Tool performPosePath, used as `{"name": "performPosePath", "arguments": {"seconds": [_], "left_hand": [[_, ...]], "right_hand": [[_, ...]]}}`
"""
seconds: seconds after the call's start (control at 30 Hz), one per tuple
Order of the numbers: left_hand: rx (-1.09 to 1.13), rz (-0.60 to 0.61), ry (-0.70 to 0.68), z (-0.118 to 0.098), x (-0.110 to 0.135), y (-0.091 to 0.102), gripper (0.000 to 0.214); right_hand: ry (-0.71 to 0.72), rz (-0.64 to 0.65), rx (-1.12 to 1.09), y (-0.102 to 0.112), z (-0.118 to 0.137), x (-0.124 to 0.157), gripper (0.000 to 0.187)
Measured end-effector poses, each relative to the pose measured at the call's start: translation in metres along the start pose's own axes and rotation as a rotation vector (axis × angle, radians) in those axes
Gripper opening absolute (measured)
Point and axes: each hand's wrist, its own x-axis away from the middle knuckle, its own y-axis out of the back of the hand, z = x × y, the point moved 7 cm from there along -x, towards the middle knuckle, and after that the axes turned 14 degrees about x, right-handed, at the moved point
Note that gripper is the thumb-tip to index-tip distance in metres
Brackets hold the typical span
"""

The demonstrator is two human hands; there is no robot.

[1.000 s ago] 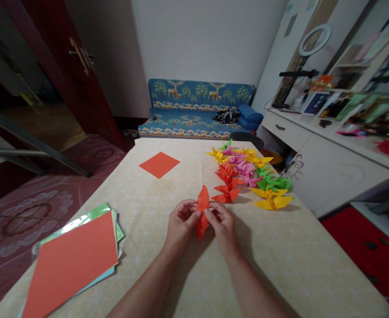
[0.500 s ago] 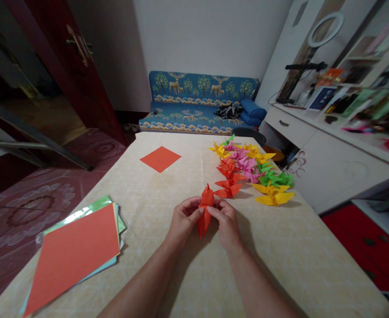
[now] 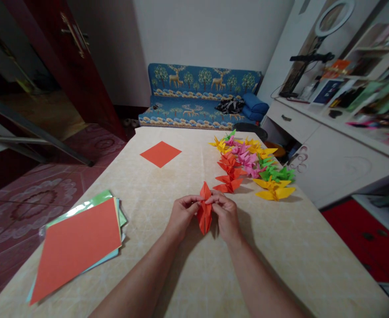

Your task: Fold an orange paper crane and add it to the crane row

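over the middle of the table [image 3: 141, 198], a red folded paper [image 3: 205, 221] points lengthwise toward the far edge (bright paper birds [image 3: 273, 192] cluster toward the right edge); left hand [image 3: 182, 215] and right hand [image 3: 227, 215] pinch its waist from opposite sides, neither nearer.

Two bare forearms [image 3: 140, 273], bare fingers [image 3: 222, 201]

two hands [image 3: 182, 215] [image 3: 228, 217], one held folded paper [image 3: 204, 217]
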Motion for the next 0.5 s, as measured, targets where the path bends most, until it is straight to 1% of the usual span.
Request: {"name": "performPosePath", "arguments": {"seconds": [0.17, 0.3, 0.4, 0.5], "left_hand": [[0.014, 0.000, 0.008, 0.005, -0.003, 0.005, 0.013], [0.030, 0.008, 0.019, 0.008, -0.004, 0.007, 0.016], [0.008, 0.019, 0.015, 0.006, -0.003, 0.005, 0.020], [-0.025, 0.016, 0.023, 0.004, -0.002, 0.003, 0.018]], "right_hand": [[-0.024, 0.008, -0.030, -0.001, -0.006, -0.001, 0.016], [0.017, -0.014, 0.047, 0.001, 0.001, -0.002, 0.018], [0.042, -0.035, 0.105, 0.003, 0.007, -0.002, 0.020], [0.064, -0.040, 0.139, 0.003, 0.011, -0.002, 0.020]]}}
